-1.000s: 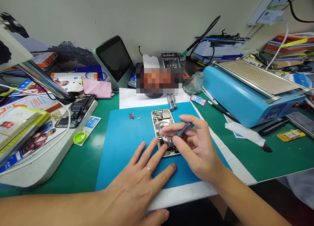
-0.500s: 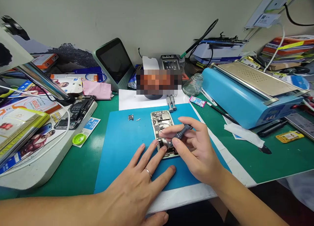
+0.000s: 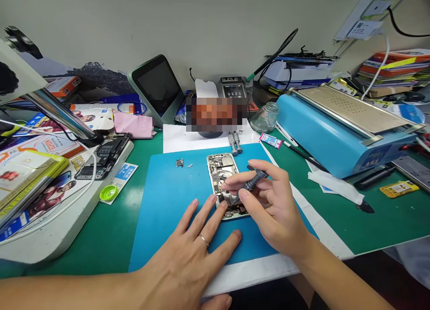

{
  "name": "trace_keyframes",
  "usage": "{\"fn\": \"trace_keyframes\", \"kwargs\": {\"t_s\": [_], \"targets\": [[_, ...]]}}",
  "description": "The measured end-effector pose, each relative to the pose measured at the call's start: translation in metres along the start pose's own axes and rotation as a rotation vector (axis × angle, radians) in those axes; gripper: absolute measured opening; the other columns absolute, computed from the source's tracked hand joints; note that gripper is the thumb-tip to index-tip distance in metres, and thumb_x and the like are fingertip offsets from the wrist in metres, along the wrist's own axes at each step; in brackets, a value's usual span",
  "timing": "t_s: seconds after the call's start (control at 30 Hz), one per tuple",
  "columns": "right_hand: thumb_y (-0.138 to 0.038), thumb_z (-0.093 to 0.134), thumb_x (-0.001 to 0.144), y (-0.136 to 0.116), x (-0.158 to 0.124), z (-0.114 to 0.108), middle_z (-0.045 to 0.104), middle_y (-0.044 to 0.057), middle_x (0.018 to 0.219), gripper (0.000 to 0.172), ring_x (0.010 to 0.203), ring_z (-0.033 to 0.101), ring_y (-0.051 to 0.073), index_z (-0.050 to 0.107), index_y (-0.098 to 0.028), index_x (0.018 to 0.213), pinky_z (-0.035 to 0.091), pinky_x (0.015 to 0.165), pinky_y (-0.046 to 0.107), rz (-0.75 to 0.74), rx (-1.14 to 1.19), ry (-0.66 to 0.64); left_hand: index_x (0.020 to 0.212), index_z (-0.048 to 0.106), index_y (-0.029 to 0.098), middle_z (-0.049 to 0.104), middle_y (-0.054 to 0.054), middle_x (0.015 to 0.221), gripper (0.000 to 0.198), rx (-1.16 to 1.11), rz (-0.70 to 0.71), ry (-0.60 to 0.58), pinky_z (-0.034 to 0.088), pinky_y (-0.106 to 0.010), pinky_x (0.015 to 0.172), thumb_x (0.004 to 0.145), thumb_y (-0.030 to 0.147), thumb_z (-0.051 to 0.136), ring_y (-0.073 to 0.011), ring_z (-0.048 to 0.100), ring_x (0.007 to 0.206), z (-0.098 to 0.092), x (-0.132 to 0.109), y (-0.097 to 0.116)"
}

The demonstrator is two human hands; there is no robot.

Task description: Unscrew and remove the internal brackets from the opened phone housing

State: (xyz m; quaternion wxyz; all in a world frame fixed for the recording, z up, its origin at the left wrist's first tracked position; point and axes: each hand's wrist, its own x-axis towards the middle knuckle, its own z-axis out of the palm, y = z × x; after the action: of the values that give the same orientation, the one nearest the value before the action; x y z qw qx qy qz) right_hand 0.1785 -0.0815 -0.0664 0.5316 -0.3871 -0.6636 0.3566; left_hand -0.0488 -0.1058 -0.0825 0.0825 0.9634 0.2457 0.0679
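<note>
An opened smartphone (image 3: 223, 172) with its inner parts bare lies on the blue work mat (image 3: 164, 198). My left hand (image 3: 198, 243) is spread flat, its fingertips touching the phone's lower left edge; a ring is on one finger. In my right hand (image 3: 268, 198), a grey precision screwdriver (image 3: 253, 181) is pinched and tilted, its thin tip pointing down at the lower part of the phone. Whether the tip sits in a screw is too small to tell. A small dark phone part (image 3: 179, 162) and a tiny light piece (image 3: 190, 165) lie left of the phone.
Two more grey screwdrivers (image 3: 235, 142) lie behind the phone. A blue machine with a metal top (image 3: 336, 135) stands at the right, a glass jar (image 3: 265, 117) beside it. At the left are another opened phone (image 3: 105, 154) and a green cap (image 3: 109, 192).
The screwdriver in my right hand has shifted slightly to the right and tilts a little differently. My left hand stays at the phone's edge.
</note>
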Motion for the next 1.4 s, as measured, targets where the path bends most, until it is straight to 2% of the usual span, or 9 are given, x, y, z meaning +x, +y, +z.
{"fn": "trace_keyframes", "kwargs": {"t_s": [0.37,0.53,0.7,0.83,1.0,1.17,1.27,1.33,1.4], "targets": [[-0.011,0.052,0.107,0.0005,-0.0015,0.0005,0.071,0.002,0.119,0.05,0.113,0.074,0.015,0.043,-0.039,0.147,0.066,0.099,0.034,0.019,0.016,-0.001,0.165,0.035,0.025,0.021,-0.029,0.173,0.095,0.059,-0.006,0.033,0.018,-0.071,0.124,0.083,0.05,0.076,-0.0452,0.001,0.165,-0.0027,-0.0017,0.0026],[-0.01,0.052,0.106,-0.0003,-0.0002,0.0011,0.072,0.002,0.119,0.051,0.112,0.075,0.015,0.042,-0.038,0.147,0.067,0.097,0.034,0.008,0.026,0.01,0.165,0.035,0.026,0.028,-0.032,0.17,0.096,0.054,-0.016,0.013,0.021,-0.073,0.122,0.082,0.051,0.076,-0.0482,0.01,0.163,-0.0044,-0.0017,0.0033],[-0.009,0.054,0.105,0.0,-0.0006,0.0016,0.072,0.002,0.118,0.051,0.109,0.076,0.014,0.043,-0.037,0.146,0.067,0.096,0.032,0.002,0.012,0.019,0.166,0.034,0.026,0.028,-0.033,0.169,0.096,0.054,-0.01,0.032,0.023,-0.074,0.121,0.082,0.05,0.076,-0.0481,0.007,0.163,-0.0035,-0.0023,0.004],[-0.009,0.055,0.105,0.0002,-0.001,0.0012,0.072,0.001,0.117,0.053,0.108,0.077,0.015,0.042,-0.037,0.148,0.067,0.094,0.031,-0.001,0.018,0.013,0.165,0.036,0.025,0.031,-0.033,0.168,0.094,0.043,-0.015,0.024,0.025,-0.075,0.12,0.083,0.049,0.076,-0.0495,0.012,0.162,-0.0073,-0.0009,0.0044],[-0.007,0.056,0.104,-0.001,-0.0018,0.0017,0.072,0.001,0.116,0.058,0.106,0.077,0.015,0.041,-0.038,0.15,0.067,0.091,0.031,-0.041,-0.023,0.004,0.166,0.033,0.025,0.025,-0.032,0.171,0.096,0.019,-0.026,-0.001,0.023,-0.076,0.12,0.083,0.048,0.076,-0.0501,0.011,0.162,-0.0067,-0.0016,0.0055],[-0.006,0.058,0.102,0.0001,-0.0019,0.0019,0.076,0.0,0.115,0.066,0.104,0.077,0.014,0.037,-0.039,0.155,0.066,0.092,0.031,-0.109,-0.117,0.065,0.166,0.032,0.026,0.019,-0.03,0.173,0.097,0.022,-0.023,0.018,0.02,-0.074,0.122,0.084,0.05,0.076,-0.0487,0.008,0.163,-0.0013,-0.0032,0.0045],[-0.007,0.062,0.101,0.0006,-0.0006,0.0002,0.079,-0.002,0.118,0.055,0.107,0.078,0.014,0.049,-0.037,0.146,0.065,0.097,0.031,-0.112,-0.189,0.104,0.166,0.032,0.025,0.023,-0.029,0.173,0.09,0.031,-0.015,0.021,0.021,-0.069,0.125,0.091,0.057,0.07,-0.0455,0.013,0.164,-0.0039,-0.0029,0.0024],[-0.008,0.066,0.1,-0.0008,0.0002,-0.002,0.08,-0.002,0.121,0.043,0.109,0.078,0.015,0.062,-0.034,0.134,0.063,0.103,0.031,-0.116,-0.289,0.124,0.167,0.031,0.026,0.028,-0.027,0.172,0.084,0.044,0.001,0.013,0.023,-0.065,0.126,0.098,0.065,0.059,-0.0428,0.018,0.163,-0.007,-0.003,0.0009],[-0.007,0.066,0.099,-0.0042,0.0006,-0.0059,0.08,-0.002,0.124,0.038,0.116,0.077,0.016,0.068,-0.032,0.128,0.06,0.108,0.032,-0.145,-0.398,0.109,0.167,0.032,0.026,0.031,-0.024,0.171,0.08,0.062,0.02,0.011,0.024,-0.062,0.126,0.103,0.07,0.048,-0.0409,0.023,0.162,-0.0092,-0.0034,-0.0002]]}}
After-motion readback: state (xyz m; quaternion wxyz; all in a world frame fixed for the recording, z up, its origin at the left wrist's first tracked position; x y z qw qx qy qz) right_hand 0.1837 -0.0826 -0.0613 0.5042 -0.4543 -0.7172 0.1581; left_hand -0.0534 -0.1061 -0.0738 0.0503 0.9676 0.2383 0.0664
